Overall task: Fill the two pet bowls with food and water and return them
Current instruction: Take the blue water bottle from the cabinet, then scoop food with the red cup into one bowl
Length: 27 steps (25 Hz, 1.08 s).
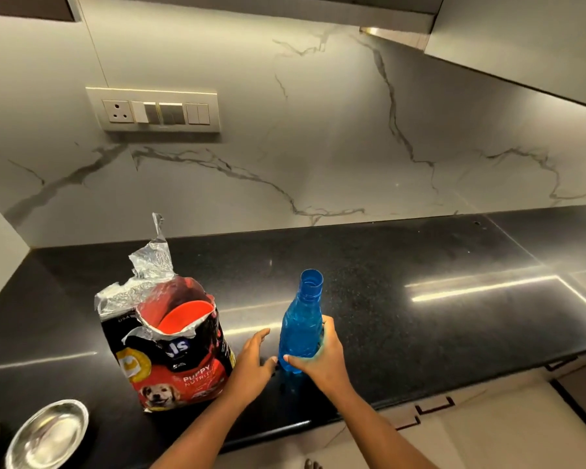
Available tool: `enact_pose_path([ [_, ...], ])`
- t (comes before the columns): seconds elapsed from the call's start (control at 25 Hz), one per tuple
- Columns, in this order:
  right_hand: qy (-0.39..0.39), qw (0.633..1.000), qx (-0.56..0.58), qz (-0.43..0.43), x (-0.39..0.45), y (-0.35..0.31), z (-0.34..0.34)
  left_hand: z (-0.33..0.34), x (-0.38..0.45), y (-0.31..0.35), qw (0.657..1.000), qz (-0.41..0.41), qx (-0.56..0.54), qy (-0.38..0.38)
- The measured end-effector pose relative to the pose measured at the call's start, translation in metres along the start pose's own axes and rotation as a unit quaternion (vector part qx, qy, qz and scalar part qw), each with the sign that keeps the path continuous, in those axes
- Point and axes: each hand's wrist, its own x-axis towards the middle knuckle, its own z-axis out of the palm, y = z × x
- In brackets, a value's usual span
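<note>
- Bottle (pixel 301 328): blue, translucent, uncapped, standing upright on the black tabletop (pixel 420 282) low in the middle of the frame. My right hand (pixel 320 355) wraps its lower body, thumb in front, fingers curled behind.
- My left hand (pixel 252 358) sits just beside the bottle's base with fingers straight and spread, holding nothing; I cannot tell whether the thumb touches the plastic.
- I judge the step in hand is taking up the bottle to pour water. The open neck means I should lift it straight and keep it vertical while carrying it across.
- Two steel bowls (pixel 49 434) lie at the lower left corner, one cut off by the edge, both looking bare inside. The pour belongs there, low and slow over the rim, so the stream doesn't splash off the shiny metal.
- Between bottle and bowls stands the torn-open puppy food bag (pixel 180 353) with an orange scoop (pixel 186 316) inside. I would pass in front of it, not over, as a nudge could tip it.
</note>
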Motion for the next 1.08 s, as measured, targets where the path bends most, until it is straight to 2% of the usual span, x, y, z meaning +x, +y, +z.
enact_pose_path([
  [0.32,0.010,1.000,0.000,-0.007,-0.002,0.011,0.004,0.004,0.000,-0.008,1.000,-0.012,0.008,0.006],
  [0.48,0.009,0.999,-0.023,0.020,-0.010,0.017,0.008,-0.004,-0.010,-0.005,1.000,0.009,0.007,0.015],
  [0.72,0.093,0.993,-0.061,0.045,-0.041,0.012,0.013,-0.022,-0.035,-0.005,0.999,0.039,0.011,0.003],
  [0.88,0.170,0.985,-0.038,0.013,-0.062,-0.010,0.013,-0.035,-0.053,0.015,0.996,0.083,-0.018,0.002],
  [1.08,0.185,0.978,0.039,-0.090,-0.073,-0.066,0.023,-0.068,-0.083,0.050,0.985,0.167,-0.019,0.034],
])
